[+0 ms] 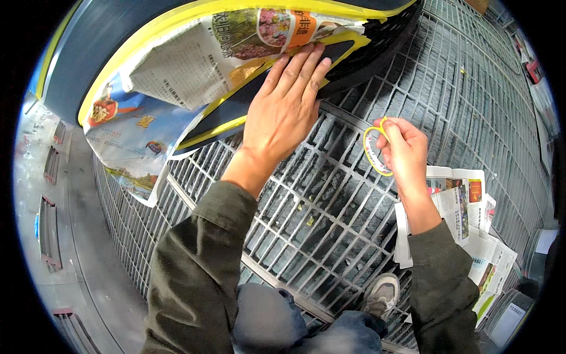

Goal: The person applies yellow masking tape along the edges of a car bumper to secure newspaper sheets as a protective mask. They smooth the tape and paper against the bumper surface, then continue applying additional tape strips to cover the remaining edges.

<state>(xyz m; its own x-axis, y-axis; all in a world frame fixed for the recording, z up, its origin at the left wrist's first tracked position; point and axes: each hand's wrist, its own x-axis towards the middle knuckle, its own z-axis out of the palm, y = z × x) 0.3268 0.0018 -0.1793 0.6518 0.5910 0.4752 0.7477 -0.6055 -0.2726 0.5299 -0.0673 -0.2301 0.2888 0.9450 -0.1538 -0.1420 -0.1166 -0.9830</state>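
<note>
A large dark curved panel (pixel 71 71), which looks like a car bumper, fills the upper left. Newspaper sheets (pixel 177 74) cover part of it, and yellow masking tape (pixel 103 85) runs along its edges. My left hand (pixel 283 109) lies flat on the panel beside the paper's edge, fingers stretched and holding nothing. Over the grating to the right, my right hand (pixel 407 150) grips a roll of yellow tape (pixel 377 169), its ring hanging out past my thumb and fingers. One corner of the newspaper droops off the panel at the lower left.
Metal grating (pixel 330 206) forms the floor. Spare newspapers (pixel 463 206) lie on it at the right, partly behind my right forearm. My shoe (pixel 381 295) shows at the bottom. A grey metal structure (pixel 82 236) with slots runs down the left side. More items line the right rim.
</note>
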